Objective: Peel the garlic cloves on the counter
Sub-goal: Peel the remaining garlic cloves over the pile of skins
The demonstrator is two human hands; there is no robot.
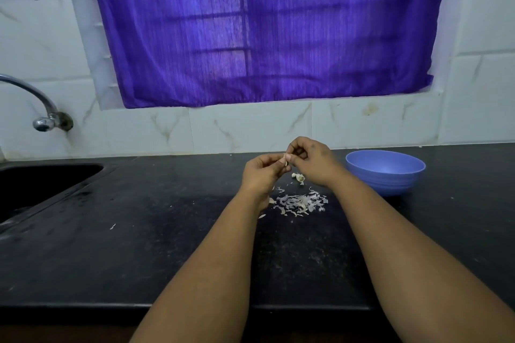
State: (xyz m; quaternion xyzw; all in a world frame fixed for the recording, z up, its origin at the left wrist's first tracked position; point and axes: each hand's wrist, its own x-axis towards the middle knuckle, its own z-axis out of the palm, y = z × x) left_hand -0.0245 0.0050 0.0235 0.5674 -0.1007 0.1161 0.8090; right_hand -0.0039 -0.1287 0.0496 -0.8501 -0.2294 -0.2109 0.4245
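Left hand [263, 172] and right hand [309, 160] together pinching a small pale garlic clove [284, 160] above papery white peelings [299, 203] on black stone counter [139, 245]

Single head cam, wide-angle; looks fwd and down over counter [139, 259] toward far curtain [264, 30]; hands mid-frame, close.

A blue bowl [386, 172] stands on the black counter [139, 245], near its back edge on the right. A dark sink [41, 184] is sunk into the counter at the left, with a chrome tap [41, 108] coming out of the wall above it. A purple curtain [264, 28] covers the window, set in white marbled tiles [245, 127].
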